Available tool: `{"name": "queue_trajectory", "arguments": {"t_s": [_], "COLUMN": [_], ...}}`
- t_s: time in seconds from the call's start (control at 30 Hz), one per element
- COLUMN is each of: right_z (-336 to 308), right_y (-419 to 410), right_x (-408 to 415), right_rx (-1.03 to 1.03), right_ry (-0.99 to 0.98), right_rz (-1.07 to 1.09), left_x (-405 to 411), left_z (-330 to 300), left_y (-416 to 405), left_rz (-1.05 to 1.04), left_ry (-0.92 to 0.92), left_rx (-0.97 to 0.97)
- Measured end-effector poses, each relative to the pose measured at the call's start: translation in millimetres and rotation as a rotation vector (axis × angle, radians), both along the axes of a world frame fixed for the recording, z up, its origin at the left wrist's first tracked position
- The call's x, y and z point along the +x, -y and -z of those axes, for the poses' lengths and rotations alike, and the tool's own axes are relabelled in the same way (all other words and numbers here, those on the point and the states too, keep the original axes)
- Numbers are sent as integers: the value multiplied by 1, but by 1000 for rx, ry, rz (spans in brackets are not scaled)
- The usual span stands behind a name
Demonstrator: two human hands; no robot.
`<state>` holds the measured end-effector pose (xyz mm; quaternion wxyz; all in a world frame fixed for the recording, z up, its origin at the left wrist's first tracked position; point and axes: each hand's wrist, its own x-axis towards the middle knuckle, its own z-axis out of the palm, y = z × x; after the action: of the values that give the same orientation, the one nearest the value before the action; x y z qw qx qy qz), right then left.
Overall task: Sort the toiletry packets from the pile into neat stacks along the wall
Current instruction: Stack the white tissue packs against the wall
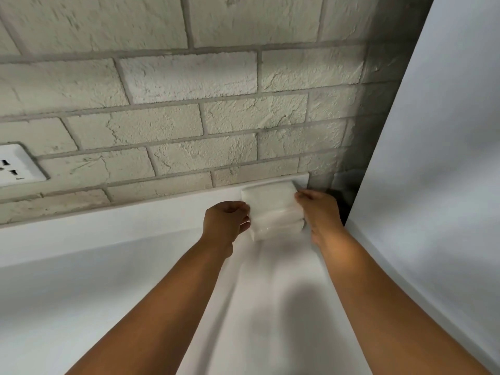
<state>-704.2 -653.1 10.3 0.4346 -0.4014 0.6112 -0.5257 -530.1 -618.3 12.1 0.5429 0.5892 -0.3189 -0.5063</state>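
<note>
Both hands, left hand (226, 221) and right hand (319, 212), flank the packet stack (273, 212).

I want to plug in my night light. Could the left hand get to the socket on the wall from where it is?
Probably yes. The left hand is busy gripping the stack of packets together with the right hand, but the white counter and brick wall between it and the socket show nothing in the way.

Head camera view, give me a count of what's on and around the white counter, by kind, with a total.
Stack of white packets: 1, gripped between both hands; the packets in it are too blurred to count
Hands: 2, left hand and right hand
Wall socket: 1, on the brick wall
Total: 4
</note>
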Motion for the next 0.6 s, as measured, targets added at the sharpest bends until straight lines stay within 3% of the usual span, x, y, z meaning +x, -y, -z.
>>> {"name": "queue_trajectory", "arguments": {"t_s": [0.37, 0.6], "right_z": [2, -19], "right_y": [5, -9], "right_x": [-4, 2], "right_rx": [-6, -100], "right_ry": [-120, -454], "right_rz": [5, 27], "left_x": [-8, 2], "left_z": [-2, -17], "left_y": [5, -6], "left_rz": [-18, -43], "left_ry": [29, 230], "left_rx": [23, 48]}}
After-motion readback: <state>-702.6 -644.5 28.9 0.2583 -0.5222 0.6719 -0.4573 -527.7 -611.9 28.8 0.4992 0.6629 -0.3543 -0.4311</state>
